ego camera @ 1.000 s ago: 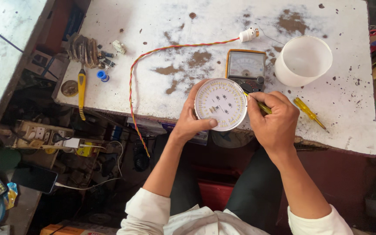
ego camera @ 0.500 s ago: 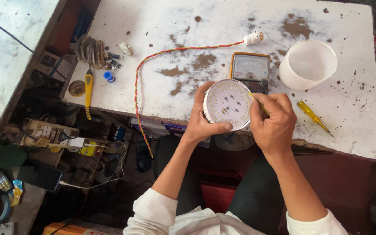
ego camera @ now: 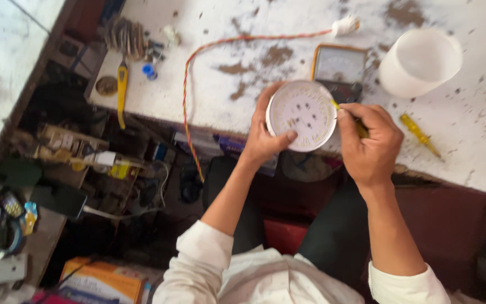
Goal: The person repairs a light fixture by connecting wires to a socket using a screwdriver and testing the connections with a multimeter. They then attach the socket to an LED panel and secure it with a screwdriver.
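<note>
— Two hands at work? What have they got?
— Left hand (ego camera: 265, 138) clasps a round white LED disc (ego camera: 302, 115) over the bench (ego camera: 468, 118) edge. Right hand (ego camera: 369, 143) is closed round a yellow screwdriver (ego camera: 360, 126), tip at the disc's rim.
— Nearby?
— A meter (ego camera: 340, 65) just behind, a white cup (ego camera: 420, 62) to the right.

You are seated at a white workbench (ego camera: 479, 146), its top heavily stained with brown patches and specks (worst toward the far edge). Its near edge is dark and worn. Left of the bench, a dark shelf (ego camera: 85, 157) holds cluttered parts and wiring. A pale floor (ego camera: 1, 73) shows at far left. Light is even and diffuse.
</note>
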